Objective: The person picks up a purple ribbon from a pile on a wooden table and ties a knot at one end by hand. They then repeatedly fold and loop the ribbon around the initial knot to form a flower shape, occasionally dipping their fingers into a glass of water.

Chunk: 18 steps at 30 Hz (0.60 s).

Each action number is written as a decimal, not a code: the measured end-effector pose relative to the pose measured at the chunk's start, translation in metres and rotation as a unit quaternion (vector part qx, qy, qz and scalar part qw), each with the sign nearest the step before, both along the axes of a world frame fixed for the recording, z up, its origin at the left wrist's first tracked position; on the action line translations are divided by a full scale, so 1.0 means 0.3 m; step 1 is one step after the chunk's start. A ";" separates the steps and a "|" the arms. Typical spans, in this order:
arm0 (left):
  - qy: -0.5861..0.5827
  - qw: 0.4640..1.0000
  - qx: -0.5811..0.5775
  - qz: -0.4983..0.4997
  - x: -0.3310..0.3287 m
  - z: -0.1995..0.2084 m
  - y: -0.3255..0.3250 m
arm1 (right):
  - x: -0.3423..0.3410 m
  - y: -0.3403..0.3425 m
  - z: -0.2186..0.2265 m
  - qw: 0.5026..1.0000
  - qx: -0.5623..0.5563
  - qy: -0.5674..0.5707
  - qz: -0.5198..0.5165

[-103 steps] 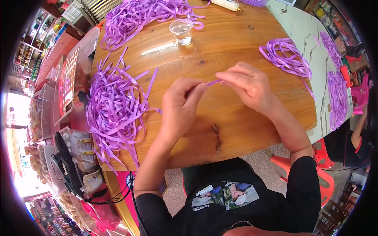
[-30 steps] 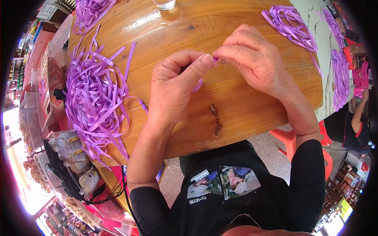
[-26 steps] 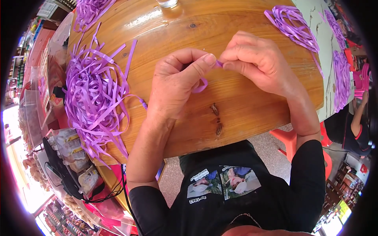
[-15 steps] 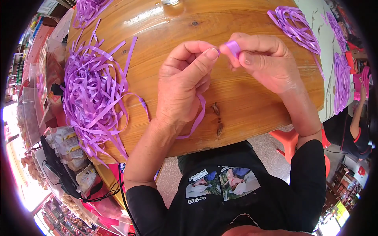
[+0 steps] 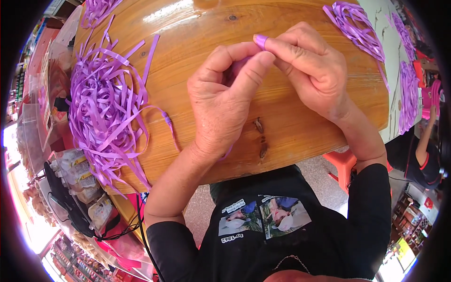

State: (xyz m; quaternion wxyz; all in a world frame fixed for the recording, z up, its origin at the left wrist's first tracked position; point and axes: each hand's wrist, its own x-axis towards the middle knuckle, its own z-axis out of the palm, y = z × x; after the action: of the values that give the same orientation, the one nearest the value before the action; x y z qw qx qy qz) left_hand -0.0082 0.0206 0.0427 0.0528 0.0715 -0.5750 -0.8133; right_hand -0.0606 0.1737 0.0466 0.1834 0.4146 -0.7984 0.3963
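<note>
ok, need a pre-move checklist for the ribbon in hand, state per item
1. Right hand on the ribbon: ok, a purple band lies across a fingertip where the hands meet.
2. Left hand on the ribbon: ok, purple shows inside its curl.
3. Loose strand clear of the left forearm: cannot tell, it runs up to the forearm and its end is hidden.
4. Left pile untangled: not ok, strands cross in loops.
5. Upper-right bundle clear of the right hand: ok, lies apart.

The left hand (image 5: 221,96) and right hand (image 5: 312,68) meet at their fingertips (image 5: 266,58) (both forearms (image 5: 174,181) slant inward).
</note>
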 end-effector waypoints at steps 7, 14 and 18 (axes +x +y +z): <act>0.055 0.994 -0.092 0.013 0.007 -0.018 0.003 | 0.027 -0.007 0.018 0.999 0.002 0.034 -0.019; 0.001 0.995 0.084 -0.046 0.018 0.033 -0.013 | 0.013 0.008 0.021 0.919 -0.138 -0.360 0.077; -0.032 0.998 0.046 -0.032 0.015 0.041 -0.010 | 0.005 0.019 0.014 0.971 -0.048 -0.215 0.089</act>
State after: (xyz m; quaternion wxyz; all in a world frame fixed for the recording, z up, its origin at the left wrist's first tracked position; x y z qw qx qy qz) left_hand -0.0036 0.0177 0.0549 0.0046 0.0817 -0.5403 -0.8375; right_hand -0.0590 0.1795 0.0508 -0.0087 0.3798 -0.7591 0.5287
